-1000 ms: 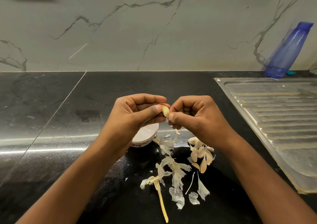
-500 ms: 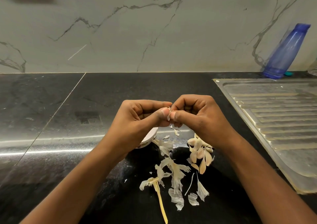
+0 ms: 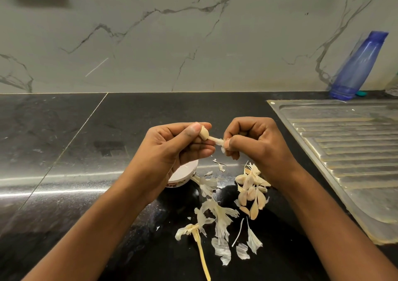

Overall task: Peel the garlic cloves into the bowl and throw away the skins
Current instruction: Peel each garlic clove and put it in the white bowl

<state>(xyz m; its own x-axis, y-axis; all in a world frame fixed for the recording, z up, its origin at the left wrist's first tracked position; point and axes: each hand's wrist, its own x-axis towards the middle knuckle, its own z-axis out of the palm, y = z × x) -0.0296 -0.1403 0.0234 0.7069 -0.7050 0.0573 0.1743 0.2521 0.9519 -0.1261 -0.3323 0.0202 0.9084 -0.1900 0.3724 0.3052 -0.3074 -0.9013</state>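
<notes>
Pinching clove [image 3: 203, 133], left hand [image 3: 172, 149]; right hand [image 3: 256, 143] pinching skin [image 3: 216, 140].

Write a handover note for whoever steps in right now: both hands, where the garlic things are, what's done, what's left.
Left hand: grips a garlic clove between thumb and fingers.
Right hand: pinches a strip of skin that runs taut from that clove.
Bowl: on the counter under the left hand, mostly hidden; contents not visible.
Pile of cloves: below the right wrist, apparently unpeeled.
Loose skins and a stem lie nearer the person.
Done: bulb split, some skins off.
Left: finish this clove, drop it in the bowl, peel the pile, bin the skins.
</notes>
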